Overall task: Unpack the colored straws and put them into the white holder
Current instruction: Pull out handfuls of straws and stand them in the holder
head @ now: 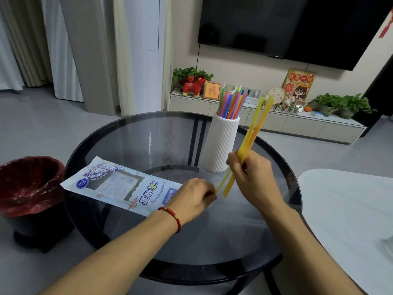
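A ribbed white holder (221, 145) stands on the round glass table (131, 137) with several colored straws (231, 103) sticking out of it. My right hand (253, 173) grips two yellow and orange straws (253, 133) slanting up to the right, just right of the holder. The lower tip of the yellow one is pinched by my left hand (193, 196), which wears a red bracelet. The printed straw package (121, 186) lies flat on the table, left of my hands.
A bin with a red liner (29, 184) stands on the floor left of the table. A white tabletop (348, 209) lies to the right. Behind are a TV cabinet (297, 124) with plants and ornaments, and a wall-mounted TV.
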### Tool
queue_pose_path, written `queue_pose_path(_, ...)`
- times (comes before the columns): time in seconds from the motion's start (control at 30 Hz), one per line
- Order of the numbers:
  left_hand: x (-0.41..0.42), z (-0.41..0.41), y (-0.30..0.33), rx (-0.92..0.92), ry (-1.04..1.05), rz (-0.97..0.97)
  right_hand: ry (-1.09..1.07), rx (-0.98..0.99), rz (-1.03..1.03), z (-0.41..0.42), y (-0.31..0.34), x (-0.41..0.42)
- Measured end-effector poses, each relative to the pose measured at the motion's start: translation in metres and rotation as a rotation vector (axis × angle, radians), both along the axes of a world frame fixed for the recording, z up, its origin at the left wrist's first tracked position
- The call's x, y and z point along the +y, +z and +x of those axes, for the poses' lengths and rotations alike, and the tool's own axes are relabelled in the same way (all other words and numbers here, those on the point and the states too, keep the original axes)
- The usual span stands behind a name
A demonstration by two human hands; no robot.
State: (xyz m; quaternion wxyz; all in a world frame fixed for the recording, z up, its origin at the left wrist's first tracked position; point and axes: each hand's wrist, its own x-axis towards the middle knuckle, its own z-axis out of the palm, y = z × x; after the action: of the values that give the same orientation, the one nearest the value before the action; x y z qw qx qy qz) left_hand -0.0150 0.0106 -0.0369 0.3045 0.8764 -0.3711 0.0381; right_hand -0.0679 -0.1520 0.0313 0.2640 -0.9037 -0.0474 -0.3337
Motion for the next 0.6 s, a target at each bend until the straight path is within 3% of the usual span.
queue_pose_path(0.2,-0.006,-0.005,0.001,0.17,0.06,-0.033,0.059,0.204,-0.014,0.007,-0.036,0.002)
queue_pose_path(0.6,0.027,0.004,0.012,-0.017,0.228,-0.164,0.038,0.293,0.157,0.002,-0.054,-0.013)
